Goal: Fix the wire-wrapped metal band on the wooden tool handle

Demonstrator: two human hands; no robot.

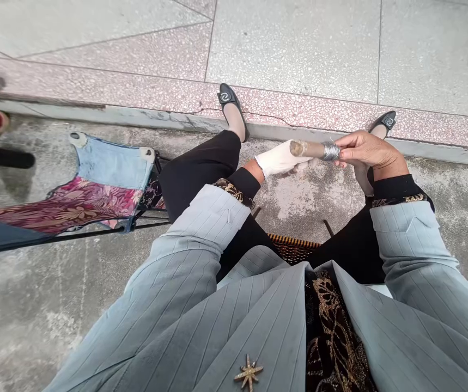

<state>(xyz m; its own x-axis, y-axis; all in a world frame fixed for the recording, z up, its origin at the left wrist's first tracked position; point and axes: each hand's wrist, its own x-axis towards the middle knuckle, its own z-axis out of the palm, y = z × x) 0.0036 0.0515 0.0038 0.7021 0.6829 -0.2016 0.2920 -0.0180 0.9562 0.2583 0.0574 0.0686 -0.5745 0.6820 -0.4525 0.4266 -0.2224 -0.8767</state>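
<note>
Cracked concrete [311,201] is spreading under the person's black trousers [201,169]. Above it, a brown cigar-like roll [312,149] is showing silver binding [330,151] wound on and a bare, ragged end. The right hand [370,151] is pinching it; the left hand [277,163] is wrapped in white cloth [283,155], its grip hidden. Black flat shoes [229,100] are resting beyond.

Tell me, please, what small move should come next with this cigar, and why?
Probably the right hand should turn the cigar a little, because its fingers hold it near the silver band, while the white-wrapped left hand lies under the pale end, so another side would come to the cloth.
</note>
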